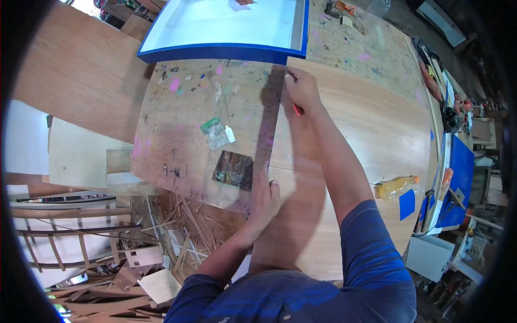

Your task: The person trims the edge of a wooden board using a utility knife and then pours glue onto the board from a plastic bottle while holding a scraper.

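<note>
Right hand (304,89): closed round a slim red tool (298,110), most of it hidden by the fingers, at the far left corner of the wood board.
Left hand (265,200): at the board's left edge, close to the bench's near edge, thumb by the top face; whether it grips or only rests, I cannot tell.
Wood board (366,126): lying flat over the right part of the bench, a faint seam running across it from beside the left hand.
Bench (177,118): paint-spotted, bare wood showing left of the board.
Dark square (233,170): near the bench's near edge, just left of the left hand.
Green packet (214,133): farther in from that edge, a small white piece (230,134) touching its right side.
Blue-rimmed tray (221,54): at the bench's far side, its near wall beside the board's far left corner.
Bottle (397,187): yellow, on its side near the board's right edge, a blue patch (407,204) just beside it.
</note>
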`<action>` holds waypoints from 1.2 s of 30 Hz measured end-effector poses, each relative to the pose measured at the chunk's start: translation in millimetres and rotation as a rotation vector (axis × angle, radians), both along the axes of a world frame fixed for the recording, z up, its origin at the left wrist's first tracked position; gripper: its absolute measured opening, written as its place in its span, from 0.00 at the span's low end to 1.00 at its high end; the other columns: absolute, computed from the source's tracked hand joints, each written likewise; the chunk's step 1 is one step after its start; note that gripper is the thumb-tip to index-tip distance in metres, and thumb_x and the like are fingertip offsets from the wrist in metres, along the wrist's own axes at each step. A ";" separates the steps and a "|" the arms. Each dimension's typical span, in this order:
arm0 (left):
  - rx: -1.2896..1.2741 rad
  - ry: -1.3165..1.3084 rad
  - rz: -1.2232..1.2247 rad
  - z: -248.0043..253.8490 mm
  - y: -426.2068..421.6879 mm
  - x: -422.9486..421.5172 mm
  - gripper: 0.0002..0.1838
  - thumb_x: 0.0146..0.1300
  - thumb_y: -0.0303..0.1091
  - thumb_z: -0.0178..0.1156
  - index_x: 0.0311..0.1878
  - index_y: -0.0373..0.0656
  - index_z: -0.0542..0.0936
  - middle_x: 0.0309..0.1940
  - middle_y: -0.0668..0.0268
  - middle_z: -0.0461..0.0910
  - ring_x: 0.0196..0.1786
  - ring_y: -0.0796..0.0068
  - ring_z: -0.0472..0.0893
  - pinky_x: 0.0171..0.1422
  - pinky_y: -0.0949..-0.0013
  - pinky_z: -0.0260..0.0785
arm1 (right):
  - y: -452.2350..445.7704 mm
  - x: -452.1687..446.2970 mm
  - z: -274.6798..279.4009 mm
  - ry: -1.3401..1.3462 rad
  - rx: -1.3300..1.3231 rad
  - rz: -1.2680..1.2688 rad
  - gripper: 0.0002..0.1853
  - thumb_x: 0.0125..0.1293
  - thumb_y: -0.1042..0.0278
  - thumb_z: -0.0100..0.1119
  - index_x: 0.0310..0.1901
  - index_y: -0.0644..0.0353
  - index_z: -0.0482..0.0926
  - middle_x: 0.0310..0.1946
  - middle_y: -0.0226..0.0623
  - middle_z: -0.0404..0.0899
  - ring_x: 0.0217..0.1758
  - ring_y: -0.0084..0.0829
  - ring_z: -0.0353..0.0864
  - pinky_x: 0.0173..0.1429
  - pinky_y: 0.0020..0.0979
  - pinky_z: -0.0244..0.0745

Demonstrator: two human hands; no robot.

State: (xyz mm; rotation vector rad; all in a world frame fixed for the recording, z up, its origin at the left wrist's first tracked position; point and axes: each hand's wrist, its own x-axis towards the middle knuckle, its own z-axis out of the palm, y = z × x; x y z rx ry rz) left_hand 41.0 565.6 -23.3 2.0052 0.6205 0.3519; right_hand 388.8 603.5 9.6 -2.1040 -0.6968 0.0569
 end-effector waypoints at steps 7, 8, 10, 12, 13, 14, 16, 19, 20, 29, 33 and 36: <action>0.613 0.128 -0.329 36.9 -8.4 12.5 0.41 0.77 0.41 0.55 0.87 0.30 0.59 0.87 0.40 0.60 0.90 0.44 0.58 0.94 0.41 0.45 | -150.5 -67.9 3.1 0.370 0.436 -0.347 0.24 0.80 0.65 0.68 0.74 0.58 0.84 0.36 0.30 0.85 0.29 0.15 0.75 0.32 0.22 0.72; 0.656 0.114 -0.545 36.7 -8.6 19.2 0.42 0.77 0.44 0.55 0.87 0.31 0.58 0.88 0.42 0.58 0.91 0.47 0.56 0.95 0.41 0.43 | -168.3 -71.1 -4.0 0.344 0.425 -0.383 0.24 0.79 0.66 0.68 0.74 0.58 0.83 0.33 0.28 0.83 0.26 0.14 0.73 0.30 0.22 0.69; 0.744 0.131 -0.779 38.0 -7.8 41.9 0.44 0.79 0.50 0.52 0.89 0.34 0.56 0.91 0.48 0.56 0.93 0.51 0.53 0.96 0.42 0.39 | -182.9 -73.6 -12.7 0.262 0.471 -0.402 0.26 0.80 0.67 0.67 0.76 0.60 0.81 0.29 0.27 0.81 0.23 0.14 0.71 0.28 0.22 0.68; 0.843 0.193 -0.814 35.7 7.3 100.4 0.43 0.83 0.55 0.45 0.91 0.38 0.54 0.93 0.55 0.53 0.94 0.56 0.51 0.97 0.44 0.36 | -187.0 -75.5 -18.8 0.240 0.518 -0.433 0.26 0.81 0.67 0.66 0.77 0.61 0.79 0.27 0.26 0.79 0.22 0.14 0.71 0.27 0.22 0.68; 0.895 0.163 -0.745 29.8 18.8 131.2 0.44 0.83 0.57 0.46 0.91 0.39 0.53 0.93 0.54 0.53 0.94 0.57 0.51 0.97 0.44 0.36 | -182.0 -72.5 -14.2 0.246 0.549 -0.456 0.27 0.81 0.67 0.66 0.77 0.61 0.79 0.27 0.26 0.78 0.23 0.14 0.71 0.27 0.22 0.68; 0.946 0.129 -0.672 22.4 32.7 163.9 0.46 0.82 0.59 0.46 0.92 0.39 0.53 0.93 0.54 0.52 0.94 0.58 0.51 0.97 0.45 0.35 | -178.4 -70.0 -11.0 0.248 0.581 -0.477 0.27 0.81 0.67 0.66 0.77 0.62 0.78 0.27 0.25 0.78 0.23 0.14 0.71 0.27 0.22 0.69; 0.990 0.134 -0.616 11.5 60.3 226.0 0.47 0.82 0.62 0.46 0.91 0.38 0.53 0.93 0.54 0.52 0.94 0.57 0.50 0.97 0.45 0.36 | -178.7 -66.7 -18.2 0.197 0.530 -0.486 0.27 0.81 0.68 0.66 0.77 0.62 0.78 0.28 0.25 0.79 0.24 0.14 0.72 0.28 0.22 0.69; 0.810 0.107 -0.411 12.0 95.9 279.7 0.48 0.80 0.59 0.53 0.90 0.34 0.54 0.91 0.46 0.54 0.94 0.52 0.51 0.96 0.43 0.41 | -179.1 -65.0 -22.2 0.171 0.480 -0.488 0.26 0.80 0.68 0.68 0.76 0.63 0.80 0.31 0.25 0.80 0.27 0.13 0.72 0.32 0.22 0.69; 0.783 0.175 -0.297 16.4 106.7 285.7 0.48 0.82 0.60 0.50 0.90 0.34 0.53 0.92 0.46 0.52 0.94 0.54 0.50 0.96 0.44 0.42 | -179.5 -65.2 -22.9 0.172 0.469 -0.490 0.26 0.79 0.68 0.69 0.75 0.64 0.81 0.32 0.24 0.80 0.29 0.13 0.72 0.33 0.21 0.68; -0.249 -0.033 -0.107 -17.5 156.5 330.1 0.37 0.88 0.49 0.50 0.87 0.30 0.61 0.84 0.46 0.69 0.87 0.52 0.65 0.90 0.58 0.56 | -173.8 -65.6 -13.7 0.086 0.378 -0.478 0.26 0.79 0.67 0.69 0.75 0.61 0.82 0.32 0.24 0.81 0.30 0.13 0.70 0.35 0.21 0.67; -0.397 -0.151 -0.165 -9.3 136.0 295.6 0.33 0.89 0.44 0.49 0.89 0.38 0.63 0.83 0.49 0.73 0.86 0.55 0.68 0.89 0.62 0.56 | -174.3 -66.1 -13.8 0.094 0.370 -0.476 0.26 0.79 0.67 0.70 0.74 0.63 0.82 0.34 0.25 0.83 0.32 0.13 0.71 0.38 0.21 0.69; -0.561 -0.102 -0.073 -12.1 120.4 232.9 0.30 0.90 0.41 0.48 0.86 0.35 0.66 0.83 0.51 0.73 0.86 0.61 0.69 0.89 0.63 0.55 | -175.0 -66.9 -10.1 0.103 0.338 -0.484 0.25 0.78 0.66 0.70 0.73 0.62 0.83 0.35 0.26 0.85 0.33 0.14 0.73 0.39 0.22 0.71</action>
